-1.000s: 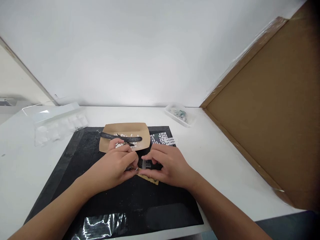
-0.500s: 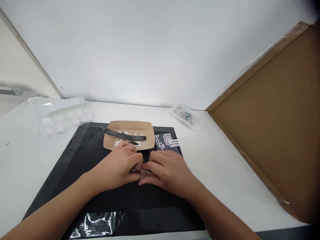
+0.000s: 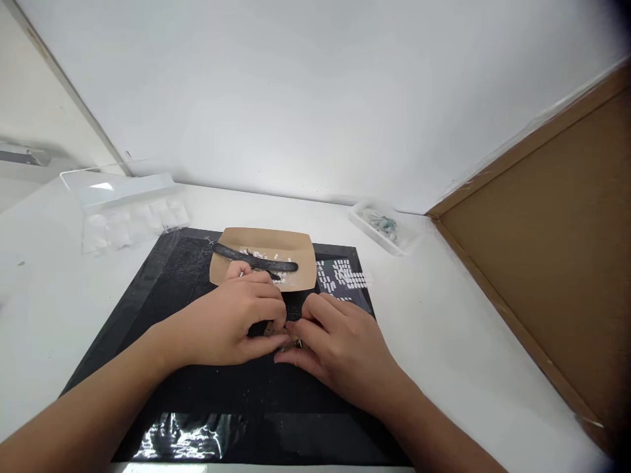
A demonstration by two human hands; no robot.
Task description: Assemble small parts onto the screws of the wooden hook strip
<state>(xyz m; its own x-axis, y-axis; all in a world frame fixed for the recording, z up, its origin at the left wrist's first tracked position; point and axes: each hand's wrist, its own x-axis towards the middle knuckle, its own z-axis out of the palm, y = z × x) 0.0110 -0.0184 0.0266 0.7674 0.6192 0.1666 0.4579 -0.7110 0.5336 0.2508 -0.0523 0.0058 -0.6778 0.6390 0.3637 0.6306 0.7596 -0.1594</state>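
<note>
My left hand [image 3: 240,322] and my right hand [image 3: 340,341] meet above the black mat [image 3: 227,394], fingertips pinched together. Between them is a small, partly clear thing with a glint of gold [image 3: 298,343]; the fingers cover most of it, so I cannot make out what it is. Just beyond my left hand sits a brown paper tray [image 3: 269,238]. A curved black strip [image 3: 256,261], shaped like a nail file, lies across it over small white pieces [image 3: 286,278]. Past my right hand, a dark sheet bears rows of small white rectangles [image 3: 357,280].
A clear plastic box [image 3: 123,220] with white contents stands at the back left. At the back right is a white tray [image 3: 367,226] holding greenish-grey bits. A brown cardboard panel [image 3: 542,243] rises on the right, and a white wall [image 3: 305,98] closes the back.
The view has shifted, so the tray and mat appear slightly further right. My left fingers have moved over the small thing, and the left thumb is stretched straighter toward my right hand.
</note>
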